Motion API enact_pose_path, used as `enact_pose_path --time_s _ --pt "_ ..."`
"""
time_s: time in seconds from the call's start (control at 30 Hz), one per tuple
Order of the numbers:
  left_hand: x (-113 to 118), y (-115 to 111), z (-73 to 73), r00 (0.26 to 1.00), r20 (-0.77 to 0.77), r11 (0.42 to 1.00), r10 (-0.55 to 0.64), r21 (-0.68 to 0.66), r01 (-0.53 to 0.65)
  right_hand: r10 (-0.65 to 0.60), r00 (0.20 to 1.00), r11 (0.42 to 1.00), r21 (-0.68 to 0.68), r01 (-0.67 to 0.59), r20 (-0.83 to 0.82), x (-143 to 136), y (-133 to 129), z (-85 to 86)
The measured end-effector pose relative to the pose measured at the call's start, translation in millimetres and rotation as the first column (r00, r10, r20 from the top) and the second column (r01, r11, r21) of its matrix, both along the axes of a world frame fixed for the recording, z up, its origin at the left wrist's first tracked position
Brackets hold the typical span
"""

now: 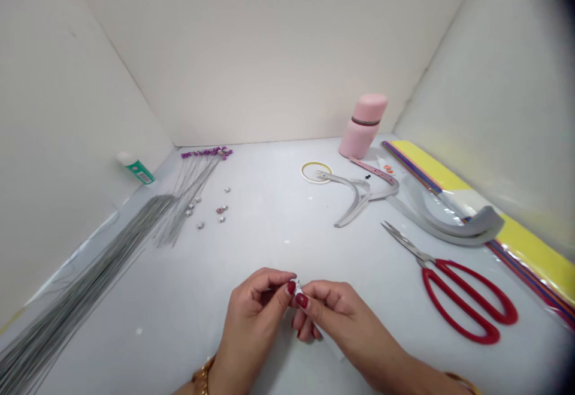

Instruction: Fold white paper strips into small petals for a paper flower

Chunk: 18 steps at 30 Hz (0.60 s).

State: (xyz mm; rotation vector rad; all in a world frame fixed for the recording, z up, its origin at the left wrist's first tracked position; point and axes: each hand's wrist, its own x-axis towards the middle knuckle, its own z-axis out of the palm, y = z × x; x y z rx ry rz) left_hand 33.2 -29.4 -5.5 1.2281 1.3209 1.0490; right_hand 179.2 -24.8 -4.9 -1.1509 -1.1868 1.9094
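My left hand [256,308] and my right hand [339,314] meet low in the middle, just above the white table. Thumbs and fingertips of both pinch a narrow whitish paper strip [298,287]. A pale tail of the strip [333,347] trails down beneath the right hand. Fingers cover most of the pinched end, so its folds cannot be made out. Ahead and to the left lie several small silvery folded pieces [200,225], one of them reddish [219,210].
Grey wires [108,251] lie in a bundle at left, near purple-tipped stems [206,154] and a green-and-white tube [140,170]. Rightward are red-handled scissors [431,263], loose paper strips [354,203], a tape roll [302,174], a pink flask [359,134] and packaged coloured sheets [521,233]. White walls enclose the table.
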Motion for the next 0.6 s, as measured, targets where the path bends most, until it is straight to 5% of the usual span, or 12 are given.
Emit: enact_pose_path --time_s 0.13,0.23,0.33,0.6 --pt "-5.9 -2.1 -4.0 0.956 -0.291 0.906 -0.039 0.393 0.156 -0.018 0.997 1.0 -0.025 0.017 -0.069 -1.1 -0.4 2.5" --pt "-9.4 -1.9 -4.6 0.916 -0.401 0.829 -0.018 0.507 0.239 -0.024 0.994 0.999 -0.026 0.021 -0.11 -1.1 -0.4 4.8" --pt "-10.4 -1.6 -2.0 0.899 -0.437 0.814 -0.037 0.508 0.28 -0.036 0.993 0.999 -0.042 0.031 -0.113 -0.6 0.3 5.8" --pt "-7.9 -1.2 4.3 0.884 -0.449 0.89 -0.13 0.339 0.304 -0.062 0.996 0.995 -0.081 0.057 -0.062 0.5 0.9 5.5"
